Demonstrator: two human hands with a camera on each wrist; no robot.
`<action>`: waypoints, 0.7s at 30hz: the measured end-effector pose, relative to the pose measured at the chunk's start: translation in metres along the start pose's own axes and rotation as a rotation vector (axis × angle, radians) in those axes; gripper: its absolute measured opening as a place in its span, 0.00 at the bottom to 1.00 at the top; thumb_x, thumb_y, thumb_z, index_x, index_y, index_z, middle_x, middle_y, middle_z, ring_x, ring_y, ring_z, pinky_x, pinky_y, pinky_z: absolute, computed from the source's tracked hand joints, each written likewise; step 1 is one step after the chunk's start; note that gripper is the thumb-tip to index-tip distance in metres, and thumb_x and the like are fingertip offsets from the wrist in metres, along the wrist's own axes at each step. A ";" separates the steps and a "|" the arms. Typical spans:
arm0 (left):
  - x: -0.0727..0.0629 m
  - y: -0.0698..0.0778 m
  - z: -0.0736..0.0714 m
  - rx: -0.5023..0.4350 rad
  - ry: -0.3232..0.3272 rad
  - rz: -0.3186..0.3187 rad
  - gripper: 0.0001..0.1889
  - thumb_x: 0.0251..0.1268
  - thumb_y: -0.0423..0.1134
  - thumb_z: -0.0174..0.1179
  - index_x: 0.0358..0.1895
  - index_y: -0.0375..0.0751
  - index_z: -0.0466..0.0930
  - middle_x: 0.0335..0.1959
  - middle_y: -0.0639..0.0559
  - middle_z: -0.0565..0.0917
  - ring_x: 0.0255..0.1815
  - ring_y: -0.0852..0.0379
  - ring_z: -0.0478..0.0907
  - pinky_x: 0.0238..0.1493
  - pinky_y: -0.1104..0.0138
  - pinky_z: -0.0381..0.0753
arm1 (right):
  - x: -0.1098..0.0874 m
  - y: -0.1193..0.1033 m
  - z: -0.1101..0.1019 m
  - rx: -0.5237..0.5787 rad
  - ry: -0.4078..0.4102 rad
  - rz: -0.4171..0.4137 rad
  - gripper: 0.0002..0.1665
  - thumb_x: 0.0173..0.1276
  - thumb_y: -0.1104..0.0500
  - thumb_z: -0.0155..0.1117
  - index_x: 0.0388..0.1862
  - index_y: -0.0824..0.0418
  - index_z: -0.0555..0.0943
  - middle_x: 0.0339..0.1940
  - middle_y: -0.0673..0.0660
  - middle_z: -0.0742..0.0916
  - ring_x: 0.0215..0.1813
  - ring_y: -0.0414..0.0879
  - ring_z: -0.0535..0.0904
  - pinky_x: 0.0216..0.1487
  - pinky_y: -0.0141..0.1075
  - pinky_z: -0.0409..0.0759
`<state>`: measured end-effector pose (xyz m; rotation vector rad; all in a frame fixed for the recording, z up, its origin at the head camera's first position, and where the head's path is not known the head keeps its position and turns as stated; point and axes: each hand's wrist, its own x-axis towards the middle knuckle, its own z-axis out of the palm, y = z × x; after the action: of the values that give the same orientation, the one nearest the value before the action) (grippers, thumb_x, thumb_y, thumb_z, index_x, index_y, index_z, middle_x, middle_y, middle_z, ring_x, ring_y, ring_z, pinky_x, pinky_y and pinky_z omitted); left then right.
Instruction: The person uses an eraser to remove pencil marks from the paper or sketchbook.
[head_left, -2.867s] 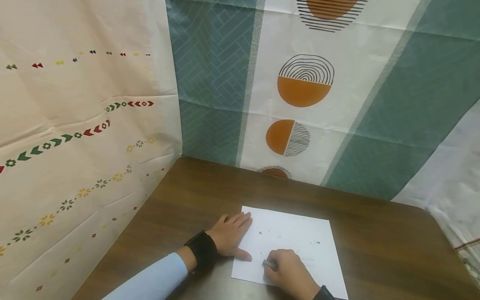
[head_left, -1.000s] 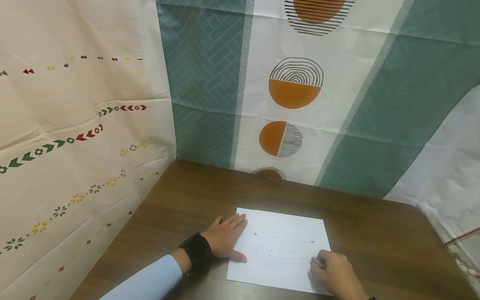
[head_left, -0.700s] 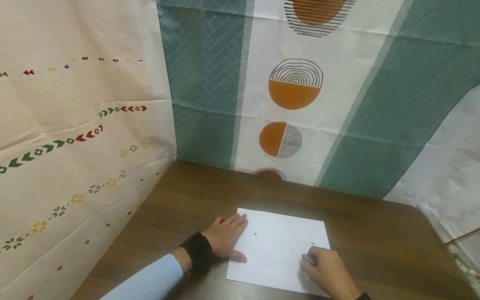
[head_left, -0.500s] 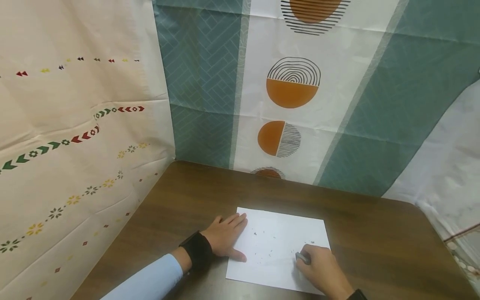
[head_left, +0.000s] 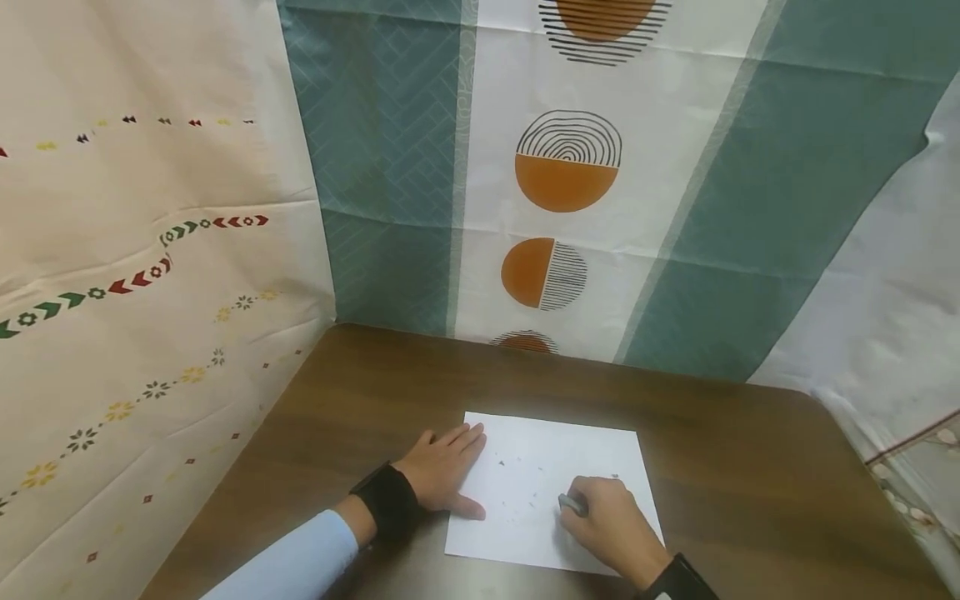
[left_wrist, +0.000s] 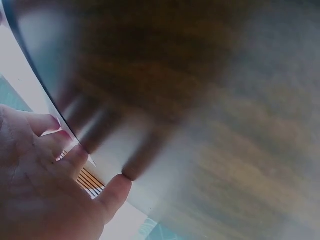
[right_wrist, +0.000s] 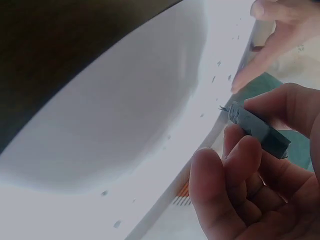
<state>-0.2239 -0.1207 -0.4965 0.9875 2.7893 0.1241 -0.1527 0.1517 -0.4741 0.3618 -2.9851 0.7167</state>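
Observation:
A white sheet of paper point(head_left: 551, 442) lies on the table, strewn with small dark crumbs point(head_left: 502, 462). My left hand point(head_left: 441, 471) rests with spread, straight fingers on its left edge; in the left wrist view the fingertips point(left_wrist: 116, 192) touch down along that edge. My right hand point(head_left: 606, 518) pinches a dark grey eraser point(head_left: 573, 505) over the right half of the sheet. Close up in the right wrist view, the eraser point(right_wrist: 260, 134) is a short block with a worn end and a shred clinging to it, held between thumb and fingers.
The brown wooden table point(head_left: 405, 375) spreads around the sheet. A cream patterned cloth point(head_left: 150, 333) hangs at the left, and a green and white curtain point(head_left: 390, 167) with orange circles hangs behind. White cloth point(head_left: 885, 317) drapes at the right. Both wrists wear black bands point(head_left: 388, 500).
From the sheet's right edge a second ago, my right hand has moved left with the eraser. Faint grey strokes seen earlier no longer show. My left hand stays put; the head view has shifted slightly.

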 end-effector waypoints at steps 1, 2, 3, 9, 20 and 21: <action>0.000 0.000 -0.001 0.002 0.000 -0.001 0.57 0.54 0.77 0.59 0.80 0.41 0.57 0.81 0.48 0.57 0.80 0.47 0.53 0.68 0.36 0.60 | 0.001 -0.002 0.001 0.009 0.005 -0.017 0.10 0.54 0.63 0.70 0.21 0.51 0.79 0.16 0.41 0.74 0.22 0.38 0.67 0.29 0.36 0.68; 0.000 0.000 -0.001 0.000 0.002 -0.003 0.57 0.54 0.76 0.59 0.80 0.41 0.57 0.81 0.47 0.57 0.80 0.46 0.54 0.68 0.36 0.59 | 0.003 -0.004 0.002 0.018 0.003 -0.034 0.09 0.54 0.63 0.70 0.21 0.51 0.79 0.16 0.41 0.74 0.22 0.37 0.67 0.28 0.35 0.68; 0.001 -0.001 -0.001 0.001 0.003 -0.002 0.57 0.54 0.76 0.59 0.80 0.40 0.57 0.81 0.47 0.57 0.80 0.46 0.54 0.67 0.36 0.59 | 0.004 -0.006 0.003 0.031 -0.006 -0.048 0.09 0.55 0.63 0.70 0.21 0.52 0.80 0.16 0.41 0.75 0.21 0.37 0.67 0.27 0.35 0.68; 0.006 -0.003 0.008 -0.033 0.035 0.009 0.57 0.54 0.76 0.59 0.79 0.39 0.58 0.80 0.45 0.57 0.79 0.44 0.54 0.66 0.32 0.57 | 0.012 -0.016 0.008 0.073 -0.075 -0.077 0.04 0.57 0.62 0.70 0.25 0.55 0.83 0.18 0.42 0.76 0.22 0.38 0.68 0.25 0.34 0.69; 0.006 -0.003 0.011 -0.046 0.023 0.014 0.58 0.54 0.78 0.57 0.79 0.40 0.57 0.80 0.45 0.57 0.79 0.44 0.54 0.65 0.31 0.58 | 0.011 -0.019 0.024 0.124 -0.130 -0.111 0.04 0.57 0.61 0.70 0.25 0.54 0.84 0.18 0.40 0.78 0.21 0.36 0.69 0.26 0.34 0.70; 0.007 -0.003 0.011 -0.043 0.018 0.015 0.58 0.54 0.78 0.57 0.79 0.40 0.57 0.81 0.46 0.57 0.79 0.44 0.54 0.65 0.31 0.58 | 0.011 -0.019 0.026 0.127 -0.127 -0.118 0.04 0.56 0.61 0.70 0.24 0.54 0.84 0.18 0.40 0.78 0.21 0.36 0.69 0.26 0.34 0.70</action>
<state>-0.2286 -0.1186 -0.5084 1.0029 2.7836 0.1955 -0.1583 0.1211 -0.4877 0.6064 -3.0102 0.9058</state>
